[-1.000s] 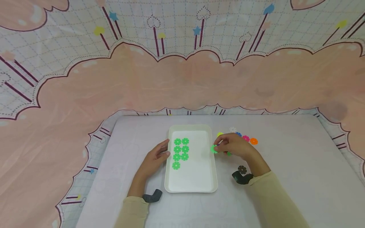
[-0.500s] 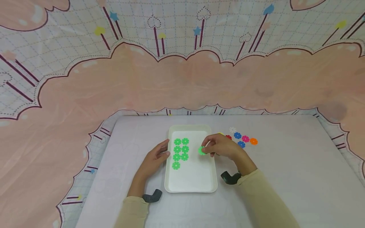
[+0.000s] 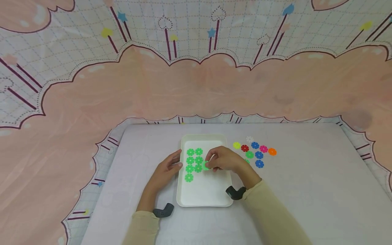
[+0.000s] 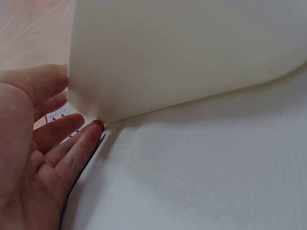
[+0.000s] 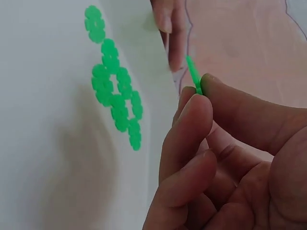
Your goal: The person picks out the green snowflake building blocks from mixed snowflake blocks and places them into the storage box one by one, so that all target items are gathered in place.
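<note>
My right hand (image 3: 225, 159) pinches a green interlocking disc (image 5: 194, 74) between thumb and index finger, over the middle of the white tray (image 3: 211, 192). In the right wrist view the disc is seen edge-on, clear above the tray floor. Several matching green discs (image 3: 190, 160) lie flat in the tray's left half, two columns side by side with one disc lower down on the left. My left hand (image 3: 165, 172) rests at the tray's left side, its fingertips (image 4: 91, 132) against the outer edge with the fingers loosely extended.
Right of the tray, several loose discs lie on the white cloth: yellow (image 3: 237, 145), red (image 3: 244, 148), white (image 3: 249, 139), blue (image 3: 259, 164), pink (image 3: 263, 149), orange (image 3: 272, 151) and green (image 3: 249, 154). Dark wrist cameras (image 3: 163, 210) stick out from both sleeves. A patterned curtain (image 3: 196, 92) hangs behind.
My right hand has carried the green disc leftward from the tray's right rim to beside the green discs, uncovering the loose discs on the right. The left hand has stayed still.
</note>
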The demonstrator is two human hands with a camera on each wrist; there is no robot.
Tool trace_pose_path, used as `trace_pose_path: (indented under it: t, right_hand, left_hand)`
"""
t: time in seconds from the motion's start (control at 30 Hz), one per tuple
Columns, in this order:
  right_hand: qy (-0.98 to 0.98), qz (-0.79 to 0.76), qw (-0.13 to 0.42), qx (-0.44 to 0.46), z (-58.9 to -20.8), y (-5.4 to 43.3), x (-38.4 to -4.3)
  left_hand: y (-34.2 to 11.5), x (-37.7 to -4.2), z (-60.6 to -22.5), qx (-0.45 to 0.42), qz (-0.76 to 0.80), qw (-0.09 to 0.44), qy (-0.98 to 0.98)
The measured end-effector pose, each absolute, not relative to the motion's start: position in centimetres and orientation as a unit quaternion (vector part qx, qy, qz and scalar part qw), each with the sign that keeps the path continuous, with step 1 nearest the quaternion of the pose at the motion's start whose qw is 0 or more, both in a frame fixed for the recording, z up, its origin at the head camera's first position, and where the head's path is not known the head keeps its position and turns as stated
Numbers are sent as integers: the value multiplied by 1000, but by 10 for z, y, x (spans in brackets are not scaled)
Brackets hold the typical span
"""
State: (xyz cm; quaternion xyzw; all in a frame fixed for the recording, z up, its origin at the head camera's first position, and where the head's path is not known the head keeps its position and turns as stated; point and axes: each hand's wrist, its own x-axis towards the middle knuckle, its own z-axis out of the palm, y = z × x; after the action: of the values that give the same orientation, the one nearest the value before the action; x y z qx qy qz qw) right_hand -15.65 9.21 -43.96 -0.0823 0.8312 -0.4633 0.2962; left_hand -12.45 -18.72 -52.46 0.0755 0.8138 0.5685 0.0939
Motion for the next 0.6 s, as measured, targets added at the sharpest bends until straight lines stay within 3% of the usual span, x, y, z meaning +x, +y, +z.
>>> trace_pose_path:
  t: [0.6]
  right_hand:
    - [875,-387,281,-74,-459,61,-157]
  left_hand:
    - [-188,-124,-524,74,571,97,812]
